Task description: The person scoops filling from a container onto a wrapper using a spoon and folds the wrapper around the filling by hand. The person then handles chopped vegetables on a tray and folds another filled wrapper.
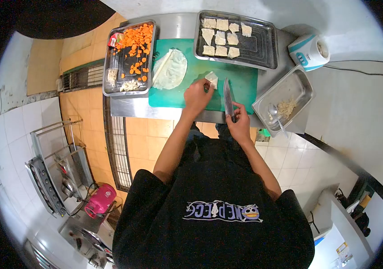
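My left hand (198,95) pinches a small pale dough piece (212,79) at its lower left edge, over the green cutting board (191,101). My right hand (240,121) is wrapped round the handle of a knife (227,96), whose blade points away from me over the board, to the right of the dough piece. On the board's left part lie large thin pale wrappers (170,69). Beyond the board, a dark tray (263,58) holds several small flat dough pieces (220,37) laid out in rows.
At the left, a metal tray (106,67) holds sliced carrots (137,38) and pale chopped bits. To the right are a metal pan (303,89) with pale shreds and a spoon, and a white-and-teal container (309,51). A pink gas cylinder (101,199) stands at lower left.
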Demonstrator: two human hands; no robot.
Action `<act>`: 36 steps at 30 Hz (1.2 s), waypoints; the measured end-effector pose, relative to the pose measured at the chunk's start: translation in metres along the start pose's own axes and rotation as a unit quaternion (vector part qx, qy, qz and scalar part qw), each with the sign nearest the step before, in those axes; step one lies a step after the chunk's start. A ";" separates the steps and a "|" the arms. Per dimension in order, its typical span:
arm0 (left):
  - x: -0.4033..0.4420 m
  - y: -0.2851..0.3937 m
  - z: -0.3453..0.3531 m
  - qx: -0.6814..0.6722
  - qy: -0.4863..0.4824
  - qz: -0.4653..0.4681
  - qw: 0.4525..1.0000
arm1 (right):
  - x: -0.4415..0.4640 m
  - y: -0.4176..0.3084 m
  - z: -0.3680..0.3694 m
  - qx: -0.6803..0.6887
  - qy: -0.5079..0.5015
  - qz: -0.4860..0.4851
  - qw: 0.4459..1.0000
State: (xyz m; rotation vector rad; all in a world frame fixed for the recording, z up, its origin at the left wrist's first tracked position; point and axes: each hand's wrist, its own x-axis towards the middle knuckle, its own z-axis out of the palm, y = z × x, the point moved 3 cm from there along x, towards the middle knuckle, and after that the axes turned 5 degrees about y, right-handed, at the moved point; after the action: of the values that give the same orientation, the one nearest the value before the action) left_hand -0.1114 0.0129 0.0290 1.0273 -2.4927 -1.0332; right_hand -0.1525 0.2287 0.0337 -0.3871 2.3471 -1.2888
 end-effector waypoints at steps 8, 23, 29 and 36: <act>-0.009 0.001 0.010 0.064 0.018 0.056 0.996 | 0.010 0.001 -0.013 -0.035 -0.011 -0.016 0.999; -0.050 0.024 0.012 0.237 0.046 0.171 0.955 | 0.029 0.016 -0.011 0.014 -0.015 0.024 0.999; -0.049 0.021 0.012 0.249 0.041 0.192 0.948 | 0.034 0.024 -0.006 0.023 0.005 0.028 0.999; -0.046 0.003 0.022 0.246 0.020 0.234 0.940 | 0.042 0.038 0.005 0.051 0.037 0.036 0.997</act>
State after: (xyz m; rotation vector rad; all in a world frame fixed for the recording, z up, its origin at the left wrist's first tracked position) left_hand -0.0895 0.0577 0.0168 0.4931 -2.8221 -0.2493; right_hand -0.1874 0.2268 -0.0111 -0.2240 2.3215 -1.4037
